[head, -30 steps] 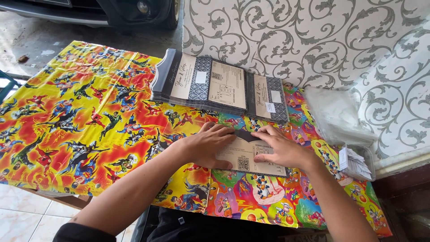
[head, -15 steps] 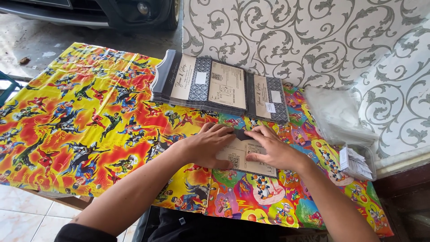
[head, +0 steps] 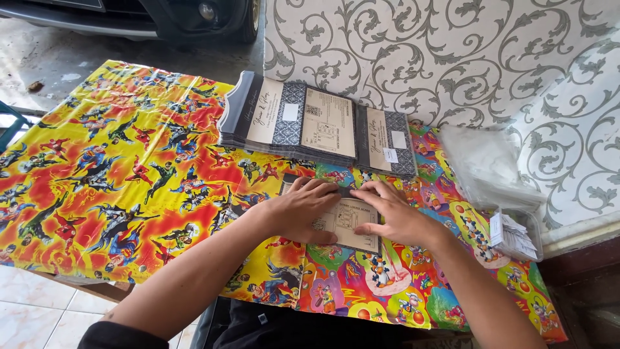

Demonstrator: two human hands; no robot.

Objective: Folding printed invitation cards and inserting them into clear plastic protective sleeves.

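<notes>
A beige printed card with a dark patterned edge (head: pixel 349 223) lies flat on the colourful cartoon-print table cover (head: pixel 116 161). My left hand (head: pixel 298 208) presses down on the card's left part, fingers stretched toward its top edge. My right hand (head: pixel 395 216) lies flat on its right part, fingertips meeting the left hand's at the top fold. Behind the hands lies a spread stack of similar cards (head: pixel 316 126), grey-patterned and beige.
Clear plastic sleeves (head: pixel 484 165) are piled at the right by the grey scroll-patterned wall covering (head: pixel 452 58). A small clear tub with white paper slips (head: pixel 516 234) sits at the right edge. A dark car's bumper (head: pixel 161 16) stands beyond the table, over wet concrete.
Both hands have slid slightly along the card's top edge, the fingertips now closer together. The card stays flat in the same place.
</notes>
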